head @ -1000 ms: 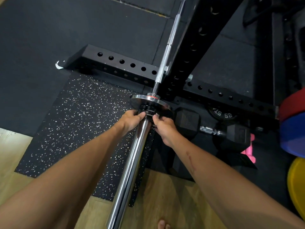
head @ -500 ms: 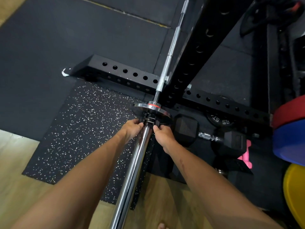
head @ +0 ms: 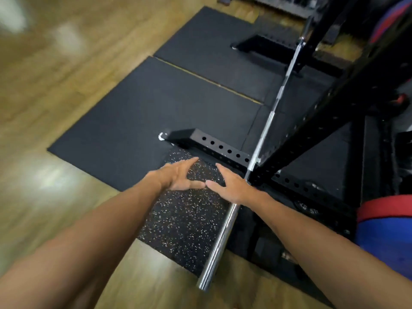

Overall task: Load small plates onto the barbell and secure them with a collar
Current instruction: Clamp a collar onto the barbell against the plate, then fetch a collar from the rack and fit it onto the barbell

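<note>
The chrome barbell sleeve [head: 219,244] runs from the lower middle up toward the black rack upright [head: 330,108], and its thin shaft [head: 281,94] continues beyond. My left hand [head: 178,177] hovers open to the left of the bar, fingers spread, holding nothing. My right hand [head: 231,188] is open too, lying across the bar where sleeve meets shaft. The two thumbs almost touch. The small plates and the collar are hidden behind my right hand and wrist. The frame is blurred.
Black rubber mats [head: 160,103] and a speckled mat [head: 185,219] cover the wooden floor [head: 44,85]. The rack's perforated base beam [head: 214,146] lies just beyond my hands. Red [head: 392,208] and blue [head: 385,239] bumper plates and a black plate [head: 310,209] sit at right.
Both hands have let go of the collar at the plates and opened, moving left off the bar. The camera has swung left and pulled back, showing more floor.
</note>
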